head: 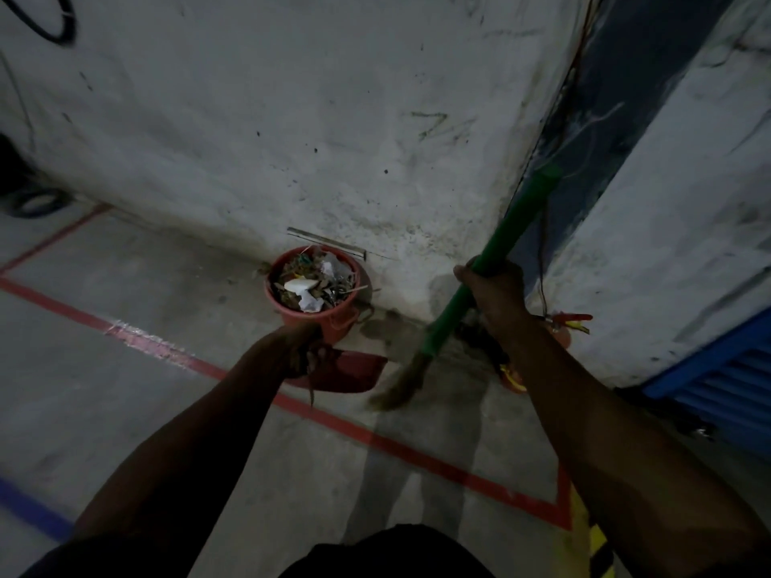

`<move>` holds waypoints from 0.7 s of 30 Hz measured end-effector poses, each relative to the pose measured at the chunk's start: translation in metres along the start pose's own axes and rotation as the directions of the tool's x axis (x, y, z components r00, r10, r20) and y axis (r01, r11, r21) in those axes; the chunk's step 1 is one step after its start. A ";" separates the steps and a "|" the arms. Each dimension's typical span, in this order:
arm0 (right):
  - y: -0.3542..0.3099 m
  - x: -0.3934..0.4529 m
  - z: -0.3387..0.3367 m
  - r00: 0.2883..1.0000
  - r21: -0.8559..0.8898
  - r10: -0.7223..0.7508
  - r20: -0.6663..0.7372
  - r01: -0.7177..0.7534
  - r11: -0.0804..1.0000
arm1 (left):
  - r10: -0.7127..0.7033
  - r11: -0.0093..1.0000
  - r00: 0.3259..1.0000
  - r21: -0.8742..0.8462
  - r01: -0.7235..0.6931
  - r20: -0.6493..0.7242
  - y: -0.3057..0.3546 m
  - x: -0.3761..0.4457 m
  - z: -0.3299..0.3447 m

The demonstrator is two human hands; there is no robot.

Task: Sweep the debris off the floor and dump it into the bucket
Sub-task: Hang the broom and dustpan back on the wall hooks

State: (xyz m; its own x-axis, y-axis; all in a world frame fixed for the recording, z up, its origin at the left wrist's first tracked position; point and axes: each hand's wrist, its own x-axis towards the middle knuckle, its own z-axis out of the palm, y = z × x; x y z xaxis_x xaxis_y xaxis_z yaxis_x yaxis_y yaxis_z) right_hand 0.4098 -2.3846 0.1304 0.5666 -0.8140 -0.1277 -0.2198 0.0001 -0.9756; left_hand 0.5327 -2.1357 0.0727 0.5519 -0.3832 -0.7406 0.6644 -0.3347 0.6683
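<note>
Two hands are busy: the right hand [492, 294] has its fingers wrapped round the green broom handle [496, 248], bristles [400, 381] on the floor [208, 410] below; the left hand [302, 348] grips the red dustpan [346, 371] (held low). Just beyond the left fingers stands the red bucket [333, 319], full of debris [313, 281], against the wall [292, 118].

Concrete floor [125, 410], red line [375, 435] across; bucket [333, 323] against wall, broom bristles [396, 390] touching.

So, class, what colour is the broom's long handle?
Green: the broom's long handle, clearest in the head view.
</note>
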 end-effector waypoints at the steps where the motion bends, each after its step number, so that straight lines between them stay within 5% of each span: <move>1: 0.003 -0.002 0.001 1.000 -0.041 0.000 0.006 0.001 0.999 | 0.016 1.000 1.000 -0.019 -0.016 0.016 0.006 -0.003 0.000; 14: 0.019 -0.026 0.030 0.961 -0.131 -0.127 0.245 0.163 0.978 | 0.143 0.942 0.980 -0.322 -0.091 0.139 0.076 -0.050 0.033; 21: 0.011 -0.022 0.023 0.964 -0.185 -0.124 0.234 0.169 0.968 | 0.191 0.924 0.967 -0.363 -0.120 0.166 0.109 -0.073 0.051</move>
State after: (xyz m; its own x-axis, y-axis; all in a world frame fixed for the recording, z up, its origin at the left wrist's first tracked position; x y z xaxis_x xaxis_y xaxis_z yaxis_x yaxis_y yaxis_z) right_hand 0.4132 -2.3539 0.1187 0.7592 -0.6494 -0.0437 -0.2635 -0.2453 -0.9329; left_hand 0.5385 -2.1881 0.2032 0.5773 -0.5775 -0.5773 0.7303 0.0490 0.6814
